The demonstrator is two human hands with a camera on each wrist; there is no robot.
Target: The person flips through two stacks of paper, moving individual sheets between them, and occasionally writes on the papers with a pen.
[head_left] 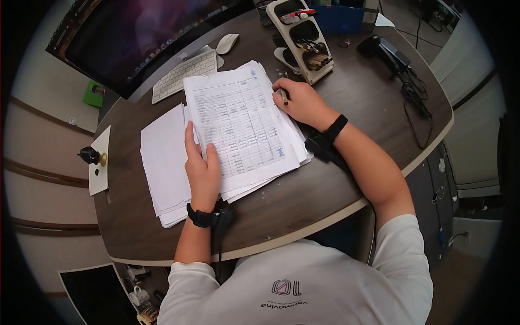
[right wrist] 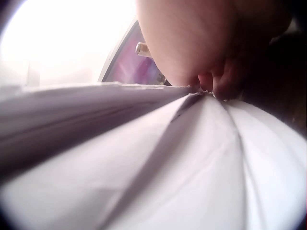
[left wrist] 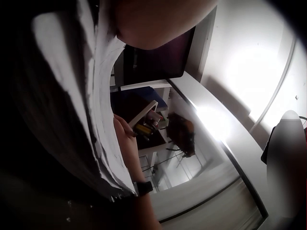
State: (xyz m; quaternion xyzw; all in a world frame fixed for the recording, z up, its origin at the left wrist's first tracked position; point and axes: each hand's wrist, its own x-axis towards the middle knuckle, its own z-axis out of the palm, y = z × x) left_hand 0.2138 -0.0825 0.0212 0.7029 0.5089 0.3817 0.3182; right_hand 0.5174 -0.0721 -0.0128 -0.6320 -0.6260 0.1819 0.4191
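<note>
A thick stack of papers [head_left: 238,124] with a printed table on its top sheet lies tilted in front of the person. The left hand [head_left: 203,176] grips its lower left edge, thumb over the top sheet, one finger along the side. At the upper right edge the right hand [head_left: 304,103] holds a pen [head_left: 284,96] in curled fingers. In the right wrist view the right hand's fingers [right wrist: 225,81] touch the fanned sheet edges, and the pen's end [right wrist: 143,49] sticks out past the hand. Loose sheet edges [left wrist: 103,139] fill the left wrist view's left side.
A second pile of white paper [head_left: 165,162] lies at the left, partly under the stack. Behind are a keyboard [head_left: 184,74], a mouse [head_left: 227,43] and a monitor [head_left: 146,38]. A pen organizer [head_left: 303,40] stands at the back; a black device with cable [head_left: 390,57] lies right.
</note>
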